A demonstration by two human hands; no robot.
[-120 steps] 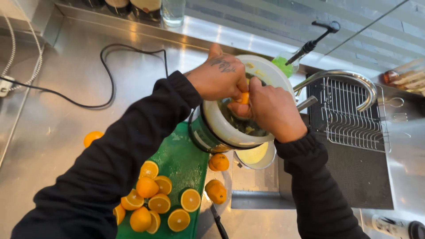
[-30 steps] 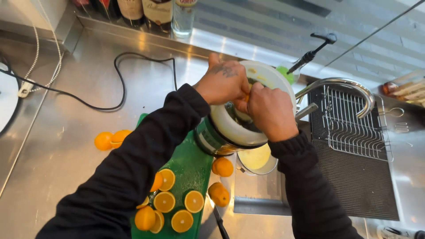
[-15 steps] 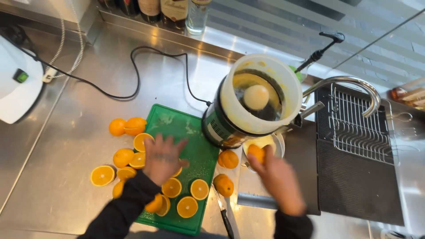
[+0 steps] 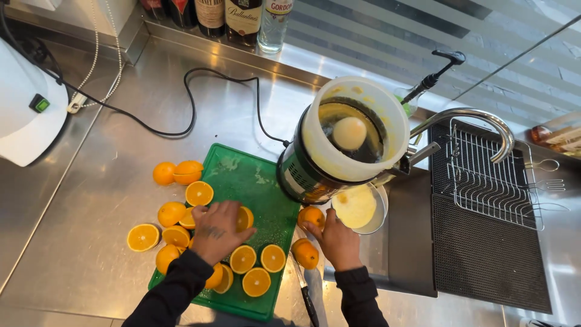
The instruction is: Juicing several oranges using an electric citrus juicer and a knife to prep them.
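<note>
1. On the green cutting board, the left hand lies palm down over the cluster of halved oranges, fingers spread and curled lightly over an orange half near the board's middle. The fingertips touch it, but I cannot tell whether they grip it yet.

2. Beside the board's right edge, the right hand rests its fingers against a spent orange shell lying dome up on the steel counter. The fingers look loosely curled on it rather than clamped. A second shell sits just beside the wrist.

3. Cut halves lie face up across the board and spill off its left edge, which seems to keep the wet flesh off the metal and makes each one easy to pick up. Two whole-looking pieces sit apart at the upper left.

4. Just behind the hands stands the electric citrus juicer, tilted in this view, its white collar open and its pale reamer cone bare. A small steel bowl of juice sits under its spout, touching the sink edge.

5. The orange half under the left hand shows bright, glossy flesh with a thin pale rim; the shells on the right look dull.

6. A knife lies between the forearms, blade pointing away from the person.
</note>
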